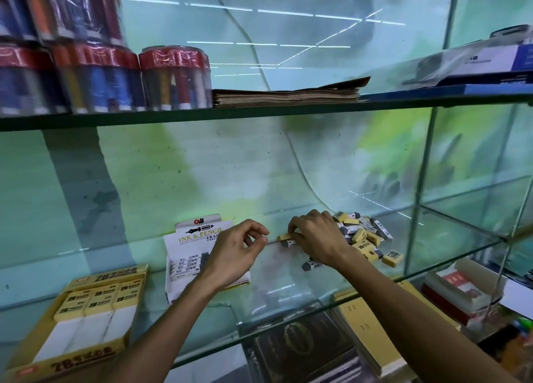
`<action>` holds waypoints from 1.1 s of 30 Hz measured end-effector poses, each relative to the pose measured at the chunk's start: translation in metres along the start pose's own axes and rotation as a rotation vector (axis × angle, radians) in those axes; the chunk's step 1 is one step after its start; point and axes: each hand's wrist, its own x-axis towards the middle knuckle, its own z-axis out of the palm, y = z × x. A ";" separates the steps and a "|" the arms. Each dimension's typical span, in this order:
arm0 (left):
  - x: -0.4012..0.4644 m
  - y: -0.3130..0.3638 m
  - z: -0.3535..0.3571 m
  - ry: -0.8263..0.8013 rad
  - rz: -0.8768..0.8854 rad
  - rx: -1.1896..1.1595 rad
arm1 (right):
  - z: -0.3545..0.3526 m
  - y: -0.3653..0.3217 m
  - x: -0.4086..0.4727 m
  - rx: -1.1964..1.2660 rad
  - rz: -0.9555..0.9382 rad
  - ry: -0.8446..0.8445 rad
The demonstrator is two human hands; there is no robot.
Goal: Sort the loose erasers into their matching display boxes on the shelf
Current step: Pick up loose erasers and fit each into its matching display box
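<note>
Reaching over the glass shelf [288, 284], the person's right hand [314, 238] rests on the left edge of a heap of loose yellow and grey-white erasers [366, 238], its fingertips pinching a yellow eraser [285, 236] and a grey one just beneath it. The left hand [233, 252] hovers in front of the white "Ink & Pencil" display box [196, 255], fingers loosely curled and holding nothing. That box holds a few grey-white erasers. Further left lies the yellow cardboard display box [86, 319] with yellow-sleeved white erasers in rows.
</note>
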 end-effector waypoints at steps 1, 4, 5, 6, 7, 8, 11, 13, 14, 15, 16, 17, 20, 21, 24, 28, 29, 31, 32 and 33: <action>0.001 0.000 -0.001 0.005 -0.013 -0.023 | 0.000 0.000 0.001 0.021 0.020 -0.010; 0.001 0.000 -0.003 0.006 -0.040 -0.081 | 0.002 -0.001 0.005 0.035 0.109 -0.061; 0.000 -0.001 -0.003 0.005 -0.041 -0.081 | 0.003 -0.002 0.006 0.018 0.134 -0.081; -0.001 -0.001 -0.003 0.004 -0.037 -0.075 | 0.003 -0.004 0.008 0.003 0.161 -0.096; -0.002 -0.002 -0.004 0.006 -0.035 -0.071 | 0.003 -0.007 0.009 -0.006 0.191 -0.107; -0.002 -0.003 -0.004 0.010 -0.037 -0.077 | 0.004 -0.010 0.010 -0.014 0.215 -0.112; -0.003 -0.004 -0.005 0.022 -0.047 -0.091 | 0.008 -0.019 0.015 -0.072 0.219 -0.109; -0.003 -0.007 -0.005 0.021 -0.046 -0.075 | 0.010 -0.022 0.017 -0.058 0.230 -0.102; -0.003 -0.008 -0.005 0.020 -0.050 -0.077 | 0.010 -0.023 0.018 -0.019 0.235 -0.095; -0.002 -0.009 -0.006 0.021 -0.056 -0.082 | 0.009 -0.023 0.016 0.040 0.229 -0.080; -0.002 -0.009 -0.006 0.024 -0.060 -0.087 | 0.008 -0.021 0.013 0.118 0.208 -0.055; -0.001 -0.010 -0.007 0.029 -0.063 -0.092 | 0.006 -0.019 0.010 0.212 0.174 -0.017; 0.004 -0.009 -0.010 0.032 -0.087 -0.105 | -0.005 -0.013 -0.006 0.503 0.101 0.070; 0.007 -0.009 -0.010 0.032 -0.105 -0.111 | -0.009 -0.012 -0.010 0.573 0.089 0.089; 0.015 -0.005 -0.009 0.002 -0.185 -0.184 | -0.020 -0.012 -0.017 0.668 0.053 0.146; 0.016 0.006 -0.003 -0.072 -0.251 -0.341 | -0.028 -0.018 -0.021 0.700 0.004 0.200; 0.016 0.006 -0.002 -0.077 -0.257 -0.367 | -0.027 -0.019 -0.022 0.712 -0.014 0.216; 0.015 0.005 0.001 -0.075 -0.263 -0.404 | -0.025 -0.021 -0.024 0.742 -0.031 0.224; 0.014 0.005 0.001 -0.070 -0.265 -0.418 | -0.024 -0.023 -0.024 0.748 -0.036 0.217; 0.014 0.004 0.000 -0.062 -0.265 -0.429 | -0.024 -0.024 -0.024 0.746 -0.054 0.219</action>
